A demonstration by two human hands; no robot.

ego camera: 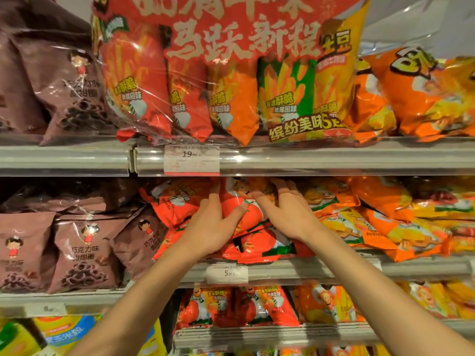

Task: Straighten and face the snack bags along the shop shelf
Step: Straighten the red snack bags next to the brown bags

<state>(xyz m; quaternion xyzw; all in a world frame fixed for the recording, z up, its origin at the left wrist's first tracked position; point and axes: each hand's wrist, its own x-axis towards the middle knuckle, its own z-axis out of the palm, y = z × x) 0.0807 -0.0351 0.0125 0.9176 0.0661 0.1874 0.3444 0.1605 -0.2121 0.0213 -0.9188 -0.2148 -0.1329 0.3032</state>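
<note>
Left hand: I see it reaching into the middle shelf, palm against the left side of a red tomato snack bag; fingers spread and curved around the bag's edge, thumb lying across its front.
Right hand: I see it pressed on the right side of the same bag, fingers extended upward and slightly apart, fingertips near the underside of the shelf above; it presses on the bag rather than closing around it.
Red tomato snack bag: held between my two hands, standing roughly upright at the front of the middle shelf, printed face toward me.
Neighbouring red bags: tilted just left of the held one; another red bag lies flatter below my hands, touching the shelf edge.
Orange bags: stacked leaning to the right of my right hand, overlapping one another.
Brown bags: standing on the lower left shelf section, well apart from my hands.
Middle shelf rail: carries a price tag directly beneath the held bag.
Top shelf: a large clear multipack of red, orange and green bags sits above, with a price label under it.
</note>
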